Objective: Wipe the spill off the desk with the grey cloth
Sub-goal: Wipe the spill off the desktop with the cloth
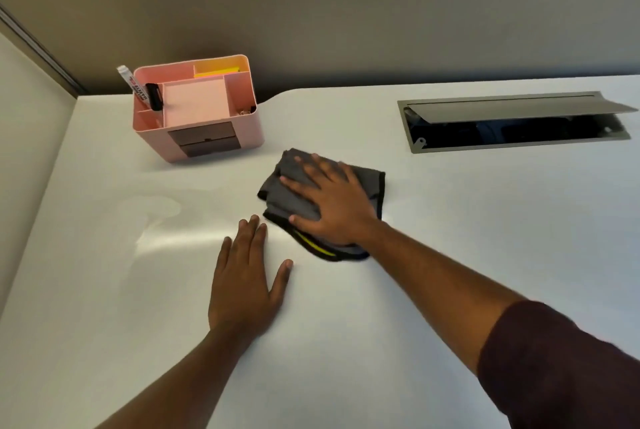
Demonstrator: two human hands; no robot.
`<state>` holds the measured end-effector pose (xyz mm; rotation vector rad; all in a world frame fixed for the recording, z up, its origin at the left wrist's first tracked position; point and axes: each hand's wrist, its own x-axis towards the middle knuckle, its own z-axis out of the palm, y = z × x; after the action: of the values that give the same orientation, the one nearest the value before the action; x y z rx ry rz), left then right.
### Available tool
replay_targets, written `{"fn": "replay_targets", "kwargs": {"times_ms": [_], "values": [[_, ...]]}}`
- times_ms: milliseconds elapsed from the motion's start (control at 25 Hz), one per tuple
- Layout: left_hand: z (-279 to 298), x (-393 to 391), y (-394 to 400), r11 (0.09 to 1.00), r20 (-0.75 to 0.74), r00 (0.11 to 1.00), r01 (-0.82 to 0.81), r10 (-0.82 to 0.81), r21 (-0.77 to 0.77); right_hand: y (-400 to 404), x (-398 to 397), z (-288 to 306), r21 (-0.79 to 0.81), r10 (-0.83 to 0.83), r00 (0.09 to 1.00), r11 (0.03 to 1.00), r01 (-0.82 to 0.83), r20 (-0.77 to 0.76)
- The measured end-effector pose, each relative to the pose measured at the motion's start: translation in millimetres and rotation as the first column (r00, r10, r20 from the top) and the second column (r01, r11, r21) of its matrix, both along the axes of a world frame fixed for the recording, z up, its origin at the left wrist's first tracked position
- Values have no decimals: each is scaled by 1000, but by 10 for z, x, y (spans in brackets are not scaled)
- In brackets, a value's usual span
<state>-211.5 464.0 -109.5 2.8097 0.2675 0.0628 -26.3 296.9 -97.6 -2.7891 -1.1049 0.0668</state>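
Dark maroon sleeve on right arm, nearest | left hand flat, fingers spread, palm down on white desk, gripping nothing | right hand splayed flat, pressing crumpled grey cloth with black edging at desk centre, just right of left fingertips | faint wet sheen left of cloth | pink plastic desk organiser behind | open grey cable hatch far right

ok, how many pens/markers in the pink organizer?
2: a white marker and a black one, both in the pink organizer's left compartment. Others could be hidden inside.
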Motion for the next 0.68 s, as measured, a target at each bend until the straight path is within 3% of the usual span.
{"fn": "replay_targets", "kwargs": {"times_ms": [120,160,240,320,360,440,520,600,680], "values": [[13,-6,4,999,4,1000,-5,5,-41,-25,358,216,-43,-414,908,910,412,-59],[39,-1,1,996,25,1000,1,1,-93,99,270,211,-39,-482,874,876,480,-67],[119,-27,27,960,121,993,26,8,-277,406,-276,101,-3,-382,923,924,382,-53],[192,-152,182,882,227,973,66,47,-467,427,-1006,-82,36,-98,995,995,98,-1],[211,-286,327,871,237,970,62,63,-488,301,-1190,-94,34,13,1000,999,-14,25],[205,-558,765,926,213,975,23,62,-376,45,-1005,-33,-3,52,997,999,-52,57],[161,-822,1349,979,137,987,-57,85,-195,5,-651,86,-64,-245,969,967,247,43],[118,-1026,1919,985,46,986,-154,158,-79,272,-419,194,-66,-546,836,837,542,-54],[69,-1155,2282,983,-13,983,-181,181,-24,802,-546,200,-52,-577,811,817,575,-93]]}}
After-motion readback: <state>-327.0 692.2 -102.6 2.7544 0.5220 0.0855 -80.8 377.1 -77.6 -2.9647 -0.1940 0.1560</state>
